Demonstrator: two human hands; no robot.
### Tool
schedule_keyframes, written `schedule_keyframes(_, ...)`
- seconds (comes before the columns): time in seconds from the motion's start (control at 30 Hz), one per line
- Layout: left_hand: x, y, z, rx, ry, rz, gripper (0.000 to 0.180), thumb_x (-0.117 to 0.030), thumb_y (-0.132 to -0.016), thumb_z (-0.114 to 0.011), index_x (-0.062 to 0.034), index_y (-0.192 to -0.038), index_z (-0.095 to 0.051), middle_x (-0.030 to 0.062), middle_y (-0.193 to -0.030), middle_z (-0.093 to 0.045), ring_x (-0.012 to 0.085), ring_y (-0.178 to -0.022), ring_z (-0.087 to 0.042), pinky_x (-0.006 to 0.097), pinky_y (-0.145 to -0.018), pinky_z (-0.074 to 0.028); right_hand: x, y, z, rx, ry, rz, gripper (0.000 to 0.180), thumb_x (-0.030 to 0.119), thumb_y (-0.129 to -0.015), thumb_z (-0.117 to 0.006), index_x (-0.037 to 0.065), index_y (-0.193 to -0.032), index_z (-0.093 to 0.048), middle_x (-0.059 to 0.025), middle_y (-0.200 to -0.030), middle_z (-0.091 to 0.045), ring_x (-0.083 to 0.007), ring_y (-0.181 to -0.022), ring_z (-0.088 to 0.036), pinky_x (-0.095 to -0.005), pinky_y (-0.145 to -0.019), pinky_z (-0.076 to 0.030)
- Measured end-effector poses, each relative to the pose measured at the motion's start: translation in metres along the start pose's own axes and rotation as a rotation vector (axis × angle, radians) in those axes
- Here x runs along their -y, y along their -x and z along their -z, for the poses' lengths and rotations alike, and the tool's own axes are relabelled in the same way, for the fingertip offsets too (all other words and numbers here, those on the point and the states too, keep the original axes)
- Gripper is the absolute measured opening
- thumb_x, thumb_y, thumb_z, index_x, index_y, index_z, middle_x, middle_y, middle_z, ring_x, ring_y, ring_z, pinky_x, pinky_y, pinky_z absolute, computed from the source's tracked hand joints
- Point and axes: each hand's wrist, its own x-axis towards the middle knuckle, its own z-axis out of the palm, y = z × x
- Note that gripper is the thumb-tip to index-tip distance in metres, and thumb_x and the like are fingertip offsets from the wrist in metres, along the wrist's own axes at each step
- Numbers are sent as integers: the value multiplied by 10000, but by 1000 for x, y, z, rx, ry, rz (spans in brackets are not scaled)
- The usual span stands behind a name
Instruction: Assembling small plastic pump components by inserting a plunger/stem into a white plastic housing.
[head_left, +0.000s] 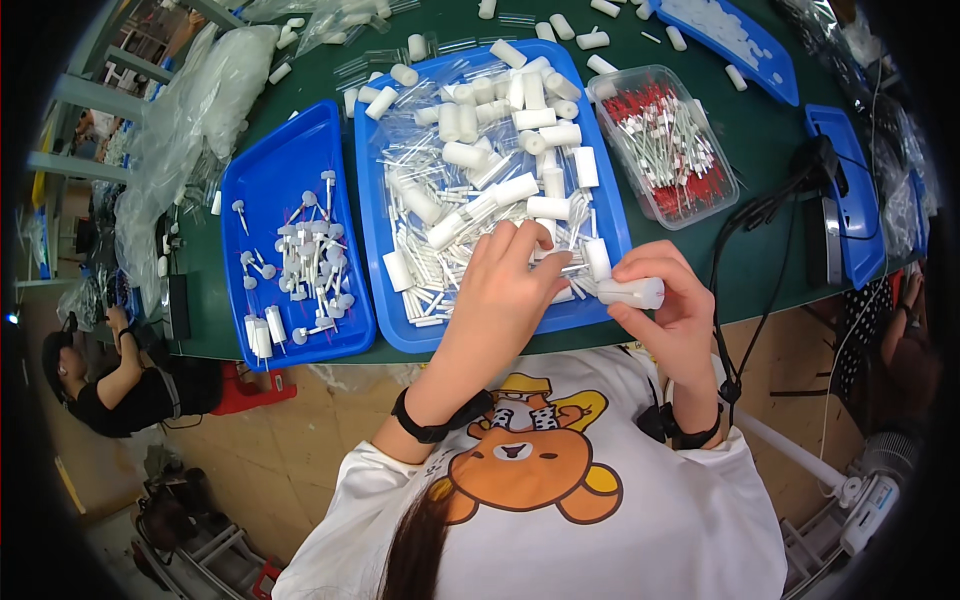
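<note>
Leaning over the near edge of the green bench (770, 140), the person works with both hands above the big blue tray (372, 215) in the middle. In the head view, the right hand (668, 300) pinches a short white plastic tube (632, 292) between thumb and fingers, holding it level just past the tray's near right corner, above the bench edge. The left hand (508, 285) rests palm down on the near part of that tray, fingers curled onto the heap of thin white sticks (425, 275) and clear sleeves; whether it actually grips anything I cannot tell. More white tubes (535, 120) lie scattered over the far half of the same tray. Just beside it on the left sits a smaller blue tray (270, 190) with white pin-like parts (310, 265) gathered near its middle. To the right, touching the big tray's far right edge, stands a clear tub (625, 85) full of red-tipped sticks (670, 145). Another blue tray (770, 65) lies at the far right corner of the bench, and crumpled clear bags (190, 120) pile up along the left edge. A black cable (760, 215) runs across the right side towards the person. Another person (120, 385) sits low on the floor off to the left.
</note>
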Motion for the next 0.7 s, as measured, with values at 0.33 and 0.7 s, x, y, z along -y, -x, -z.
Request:
schedule_keyframes(0.33,-6,14,25,155,919,226,348,42,-828,-521,-5,-1172,-502,112,-972,-520,204,-935,-517,321,-848,-401,4,3,-5,-94,-44,61,326,-127,-684,-683,-12,-977,-603,-118,-998,-586,-182,-951,-582,-278,-797,-489)
schedule_keyframes(0.7,-11,11,25,220,490,-9,319,-69,-815,-600,-9,-1120,-529,99,-824,-475,242,-734,-489,326,-656,-404,5,0,-15,72,-41,62,300,-108,-702,-686,-13,-975,-602,-113,-1017,-578,-173,-946,-584,-271,-807,-482)
